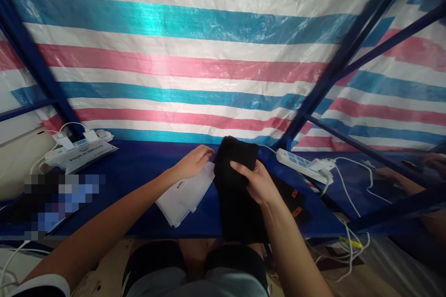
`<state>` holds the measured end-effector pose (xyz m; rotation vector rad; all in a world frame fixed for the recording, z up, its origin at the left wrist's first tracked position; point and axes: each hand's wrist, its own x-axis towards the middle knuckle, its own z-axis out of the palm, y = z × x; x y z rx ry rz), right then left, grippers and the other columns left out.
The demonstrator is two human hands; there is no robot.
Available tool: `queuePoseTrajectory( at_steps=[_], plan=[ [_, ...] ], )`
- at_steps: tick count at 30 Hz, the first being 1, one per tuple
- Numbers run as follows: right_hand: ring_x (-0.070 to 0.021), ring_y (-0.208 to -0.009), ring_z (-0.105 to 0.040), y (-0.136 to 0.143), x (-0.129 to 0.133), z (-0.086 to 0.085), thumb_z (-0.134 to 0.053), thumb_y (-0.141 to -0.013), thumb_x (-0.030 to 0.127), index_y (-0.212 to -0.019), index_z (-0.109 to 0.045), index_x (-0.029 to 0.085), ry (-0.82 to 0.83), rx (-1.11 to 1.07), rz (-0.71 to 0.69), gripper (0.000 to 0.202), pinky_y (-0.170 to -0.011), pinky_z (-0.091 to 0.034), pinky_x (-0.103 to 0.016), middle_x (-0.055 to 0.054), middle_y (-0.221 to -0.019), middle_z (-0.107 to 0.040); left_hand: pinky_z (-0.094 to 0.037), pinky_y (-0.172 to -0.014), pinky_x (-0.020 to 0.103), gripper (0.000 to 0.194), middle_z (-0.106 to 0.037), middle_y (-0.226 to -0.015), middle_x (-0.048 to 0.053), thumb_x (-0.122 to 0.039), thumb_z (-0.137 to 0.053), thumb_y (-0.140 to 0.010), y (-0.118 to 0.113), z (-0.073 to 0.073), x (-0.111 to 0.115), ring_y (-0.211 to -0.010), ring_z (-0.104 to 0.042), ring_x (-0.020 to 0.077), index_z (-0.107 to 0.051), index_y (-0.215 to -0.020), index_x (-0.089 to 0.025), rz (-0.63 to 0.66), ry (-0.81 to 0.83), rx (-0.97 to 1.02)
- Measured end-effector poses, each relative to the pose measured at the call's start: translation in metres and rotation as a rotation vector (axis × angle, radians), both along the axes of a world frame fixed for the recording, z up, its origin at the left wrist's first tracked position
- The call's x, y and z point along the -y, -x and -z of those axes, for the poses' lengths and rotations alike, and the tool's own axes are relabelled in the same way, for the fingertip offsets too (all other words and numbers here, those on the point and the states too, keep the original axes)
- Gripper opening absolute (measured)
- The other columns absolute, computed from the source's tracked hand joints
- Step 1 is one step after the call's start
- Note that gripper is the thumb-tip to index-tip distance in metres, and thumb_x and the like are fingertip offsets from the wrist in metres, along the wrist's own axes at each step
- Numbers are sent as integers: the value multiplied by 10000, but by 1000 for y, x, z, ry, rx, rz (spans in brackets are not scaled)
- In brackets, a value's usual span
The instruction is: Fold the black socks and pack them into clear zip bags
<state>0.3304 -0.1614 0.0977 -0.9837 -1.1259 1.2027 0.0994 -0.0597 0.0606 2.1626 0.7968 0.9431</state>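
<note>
My right hand [261, 181] grips a folded black cloth item [235, 155], its thumb across the front and its other fingers hidden behind. More black fabric [240, 218] lies under it, reaching the table's front edge. On the right, black pieces with orange lettering [296, 204] show beside my wrist. My left hand [194, 161] is just left of the black item, above a small stack of white frosted plastic bags [186, 195]. Its fingers are loosely bent and apart, with nothing visible in them. A barcode label [180, 185] shows on the top bag.
The blue table [139, 158] backs onto a striped plastic sheet [188, 69] between blue metal posts. Power strips with white cables stand left [80, 144] and right [303, 164]. A pale printed packet [91, 155] leans at the left. Another person's arm [400, 181] shows at far right.
</note>
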Motion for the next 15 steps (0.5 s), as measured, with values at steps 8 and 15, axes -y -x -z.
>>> queuePoseTrajectory(
  at_steps=[8, 15],
  plan=[
    [-372, -1604, -344, 16, -15, 5, -652, -933, 112, -1538, -590, 384, -787, 885, 91, 667, -1281, -357, -640, -41, -1746, -345, -597, -985, 513, 766, -706, -1405, 176, -824, -504, -953, 10, -37, 40, -1172, -743, 367, -650, -1437, -249, 177, 991, 433],
    [-410, -1589, -330, 18, 8, 7, -809, -920, 294, -1573, -540, 346, -830, 1102, -56, 709, -1261, -370, -695, -103, -1690, -412, -464, -1214, 463, 450, -713, -1423, 140, -489, -674, -1004, 14, -37, 52, -1381, -631, 329, -743, -1329, -185, 127, 910, 789]
  ],
)
